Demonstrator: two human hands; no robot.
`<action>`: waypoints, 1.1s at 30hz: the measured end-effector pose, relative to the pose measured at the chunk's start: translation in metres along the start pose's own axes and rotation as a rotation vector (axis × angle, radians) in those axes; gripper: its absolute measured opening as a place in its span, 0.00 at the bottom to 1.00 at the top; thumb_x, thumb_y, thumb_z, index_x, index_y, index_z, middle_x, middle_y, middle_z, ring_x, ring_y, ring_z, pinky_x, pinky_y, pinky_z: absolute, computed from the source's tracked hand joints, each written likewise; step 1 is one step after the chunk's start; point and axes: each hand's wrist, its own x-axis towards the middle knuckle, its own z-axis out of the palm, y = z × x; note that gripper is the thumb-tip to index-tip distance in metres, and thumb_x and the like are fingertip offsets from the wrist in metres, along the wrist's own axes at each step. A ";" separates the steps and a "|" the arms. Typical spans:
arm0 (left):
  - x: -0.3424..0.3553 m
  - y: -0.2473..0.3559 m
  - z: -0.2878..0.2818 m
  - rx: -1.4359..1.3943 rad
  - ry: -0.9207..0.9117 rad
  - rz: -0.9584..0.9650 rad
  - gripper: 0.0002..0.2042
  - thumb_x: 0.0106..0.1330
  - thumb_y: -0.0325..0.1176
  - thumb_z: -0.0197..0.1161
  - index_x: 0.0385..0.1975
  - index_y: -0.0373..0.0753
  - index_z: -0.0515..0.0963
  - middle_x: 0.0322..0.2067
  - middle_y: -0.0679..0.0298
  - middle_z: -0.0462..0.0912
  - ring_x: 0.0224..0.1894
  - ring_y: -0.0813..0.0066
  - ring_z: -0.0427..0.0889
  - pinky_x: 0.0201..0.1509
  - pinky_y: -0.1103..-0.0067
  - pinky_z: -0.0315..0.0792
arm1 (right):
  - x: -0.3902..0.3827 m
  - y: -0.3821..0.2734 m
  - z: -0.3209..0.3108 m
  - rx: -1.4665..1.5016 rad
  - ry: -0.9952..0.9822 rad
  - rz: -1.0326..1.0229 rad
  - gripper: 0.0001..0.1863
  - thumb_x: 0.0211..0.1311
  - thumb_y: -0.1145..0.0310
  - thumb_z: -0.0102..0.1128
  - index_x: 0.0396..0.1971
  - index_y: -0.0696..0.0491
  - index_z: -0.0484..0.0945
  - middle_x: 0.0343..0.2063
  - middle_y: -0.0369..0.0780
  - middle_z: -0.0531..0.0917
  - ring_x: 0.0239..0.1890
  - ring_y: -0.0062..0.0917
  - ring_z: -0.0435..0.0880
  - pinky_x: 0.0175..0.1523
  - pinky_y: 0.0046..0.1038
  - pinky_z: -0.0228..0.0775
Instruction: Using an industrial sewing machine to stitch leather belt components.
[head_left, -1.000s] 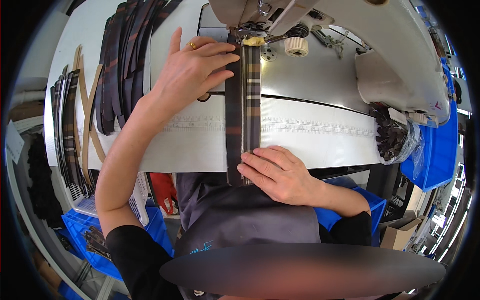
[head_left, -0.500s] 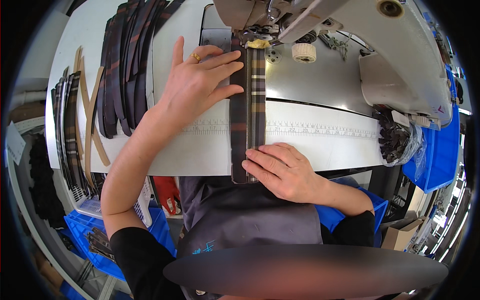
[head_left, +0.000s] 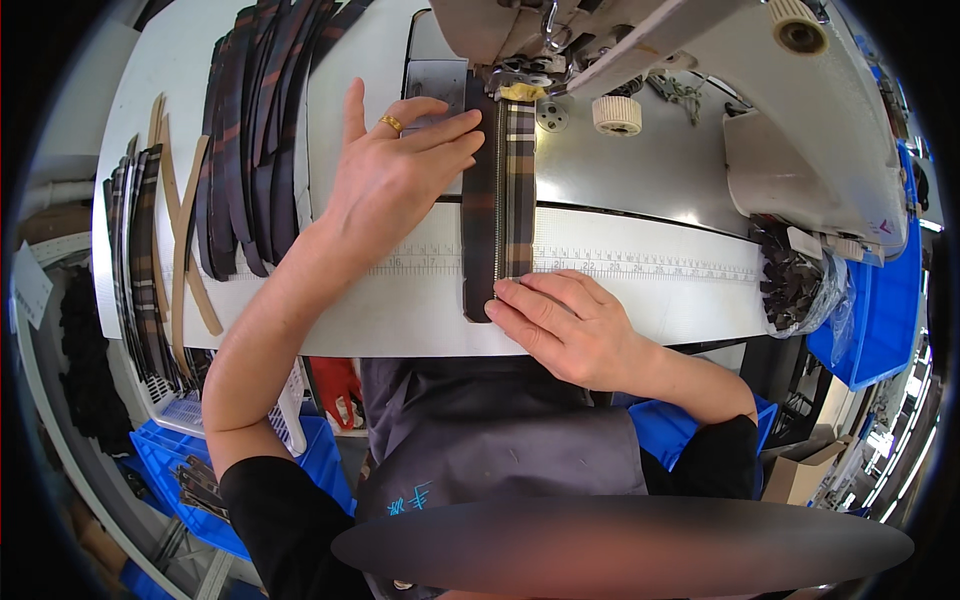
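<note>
A long zipper strip (head_left: 501, 200) lies lengthwise under the sewing machine's presser foot (head_left: 520, 78), with dark fabric (head_left: 478, 230) on its left and plaid fabric (head_left: 520, 190) on its right. My left hand (head_left: 395, 165) rests beside the upper part, fingers stretched out and fingertips on the dark fabric. A ring is on one of its fingers. Down at the near end, my right hand (head_left: 575, 330) has its fingers closed at the zipper's edge. A yellow piece (head_left: 522, 92) sits just in front of the presser foot.
Dark fabric strips (head_left: 250, 140) lie heaped at the left, beside tan strips (head_left: 185, 230) and plaid strips (head_left: 135, 250). A printed ruler (head_left: 640, 268) crosses the white table. At right a plastic bag (head_left: 795, 280) holds dark pieces, near a blue bin (head_left: 870, 330).
The zipper strip has moved away from me, deeper under the machine; its near end now lies on the table. My right hand has moved slightly up with it. The left hand stays nearly in place.
</note>
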 end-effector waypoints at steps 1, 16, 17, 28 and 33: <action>0.000 0.000 -0.001 0.012 -0.010 -0.011 0.12 0.57 0.39 0.67 0.40 0.46 0.83 0.49 0.74 0.82 0.53 0.73 0.77 0.65 0.43 0.48 | 0.002 0.002 0.000 0.000 0.001 0.000 0.20 0.45 0.74 0.63 0.43 0.56 0.81 0.47 0.39 0.80 0.47 0.30 0.76 0.47 0.29 0.74; -0.002 0.001 0.000 0.029 -0.057 -0.013 0.18 0.59 0.41 0.65 0.49 0.43 0.79 0.54 0.73 0.78 0.56 0.70 0.75 0.65 0.41 0.47 | 0.026 0.038 0.000 -0.060 0.052 -0.009 0.19 0.45 0.73 0.62 0.42 0.55 0.82 0.46 0.39 0.80 0.48 0.31 0.76 0.47 0.31 0.74; -0.001 0.001 0.000 0.028 -0.056 -0.013 0.18 0.59 0.41 0.65 0.49 0.43 0.79 0.54 0.73 0.78 0.56 0.70 0.75 0.65 0.41 0.47 | 0.028 0.041 0.000 -0.055 0.055 -0.010 0.19 0.44 0.73 0.62 0.42 0.56 0.82 0.46 0.39 0.80 0.48 0.31 0.76 0.47 0.31 0.74; 0.000 0.001 0.003 0.018 -0.024 -0.029 0.16 0.60 0.38 0.65 0.48 0.43 0.80 0.53 0.72 0.80 0.54 0.72 0.76 0.66 0.42 0.46 | 0.044 0.066 0.003 -0.090 0.069 0.029 0.18 0.49 0.72 0.59 0.43 0.52 0.81 0.46 0.35 0.80 0.49 0.28 0.76 0.49 0.30 0.73; 0.001 0.001 0.004 0.012 -0.028 -0.034 0.17 0.60 0.39 0.65 0.48 0.43 0.80 0.53 0.72 0.79 0.55 0.71 0.75 0.66 0.42 0.45 | 0.052 0.076 0.005 -0.086 0.097 0.043 0.17 0.48 0.74 0.61 0.41 0.52 0.83 0.44 0.35 0.80 0.46 0.27 0.77 0.47 0.29 0.74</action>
